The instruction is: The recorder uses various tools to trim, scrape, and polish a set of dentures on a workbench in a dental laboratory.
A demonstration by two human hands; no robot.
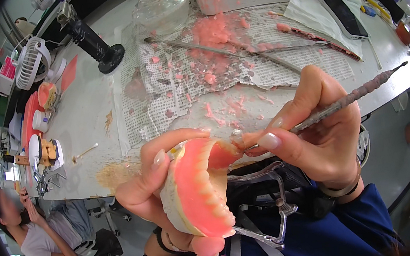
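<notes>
My left hand [141, 192] is wrapped round a plaster dental model, tilted, with a pink wax denture [193, 195] and a row of cream teeth on it. In my right hand [324, 135] is a wax carver [350, 98], pinched between thumb and fingers. Its wax-crusted handle points up to the right. The working tip reaches the far end of the denture, partly hidden by my fingertips. Below the model shows a metal articulator frame [281, 222] over my lap; whether it is joined to the model I cannot tell.
Wax-spotted paper [172, 80] covers the bench, bearing a metal spatula [193, 47]. Behind stand a glass burner [162, 8] and a wax-smeared tray [229, 1]. A phone [339, 12] lies right; a black stand [93, 44] and fan [33, 60] stand left. Another person [46, 229] sits far left.
</notes>
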